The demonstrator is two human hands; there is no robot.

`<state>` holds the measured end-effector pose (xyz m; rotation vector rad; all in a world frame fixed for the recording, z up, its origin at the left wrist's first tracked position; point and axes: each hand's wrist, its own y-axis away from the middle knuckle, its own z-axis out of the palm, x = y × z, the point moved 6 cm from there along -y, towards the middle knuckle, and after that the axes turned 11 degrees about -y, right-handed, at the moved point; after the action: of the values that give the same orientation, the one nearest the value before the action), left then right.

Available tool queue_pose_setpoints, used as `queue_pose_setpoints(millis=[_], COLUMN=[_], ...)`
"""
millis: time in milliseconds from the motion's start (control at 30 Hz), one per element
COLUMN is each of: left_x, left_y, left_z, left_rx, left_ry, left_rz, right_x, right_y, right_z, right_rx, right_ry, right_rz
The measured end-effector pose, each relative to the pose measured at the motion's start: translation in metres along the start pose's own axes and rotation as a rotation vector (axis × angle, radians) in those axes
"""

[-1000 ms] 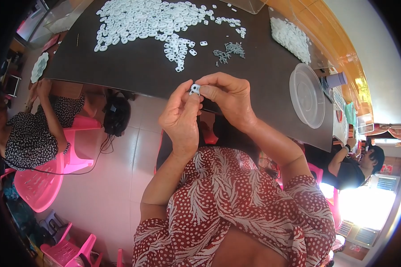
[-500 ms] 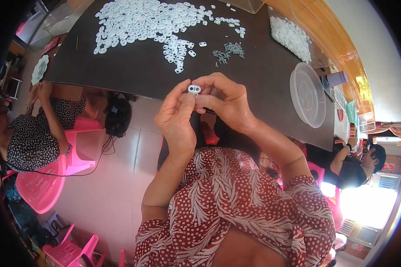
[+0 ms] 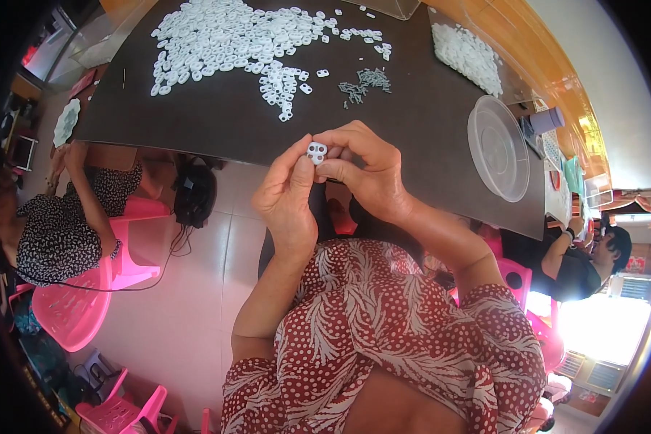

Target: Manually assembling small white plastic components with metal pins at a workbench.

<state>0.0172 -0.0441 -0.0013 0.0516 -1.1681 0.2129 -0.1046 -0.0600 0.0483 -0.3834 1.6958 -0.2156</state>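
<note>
Just off the table's near edge, I hold a small white plastic piece with several round holes point(image 3: 316, 152) between both hands. The thumb and fingertips of my left hand point(image 3: 286, 195) pinch its left side. My right hand point(image 3: 372, 170) curls round the other side, thumb at its lower edge and index finger at its top; the fingers beneath are partly hidden. Beyond my hands lies a cluster of similar white two-hole pieces point(image 3: 277, 88). A large heap of white oval rings point(image 3: 224, 43) adjoins it. To the right are many thin grey pin-like parts point(image 3: 369, 83), too small to make out.
On the dark table point(image 3: 427, 137) stand a clear bin of white parts point(image 3: 466, 58) and a round translucent lid point(image 3: 495, 148). A purple cup point(image 3: 546, 120) is farther right. One person point(image 3: 65, 224) sits at left, another point(image 3: 568, 264) at right, near pink chairs point(image 3: 72, 311).
The white piece has turned in my fingers and shows more holes. Both hands stay together in nearly the same place, with the left thumb slightly lower.
</note>
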Motion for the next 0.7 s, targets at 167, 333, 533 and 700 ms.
queue_pose_setpoints(millis=[167,333,533,700], left_x=[0.004,0.005,0.003,-0.002], left_y=[0.002,0.004,0.006,0.007], left_z=[0.0,-0.002,-0.001,0.0], left_rx=[0.002,-0.009,0.034,0.036], left_ry=[-0.019,-0.138,-0.114,-0.035], left_rz=[0.043,0.121,0.146,0.107], right_x=[-0.003,-0.006,-0.007,0.001], right_y=[0.003,0.005,0.008,0.011], right_z=[0.001,0.003,0.007,0.007], right_rx=[-0.004,-0.001,0.032,-0.014], right_ry=[-0.004,0.012,0.006,-0.005], right_rz=[-0.045,-0.126,-0.179,-0.162])
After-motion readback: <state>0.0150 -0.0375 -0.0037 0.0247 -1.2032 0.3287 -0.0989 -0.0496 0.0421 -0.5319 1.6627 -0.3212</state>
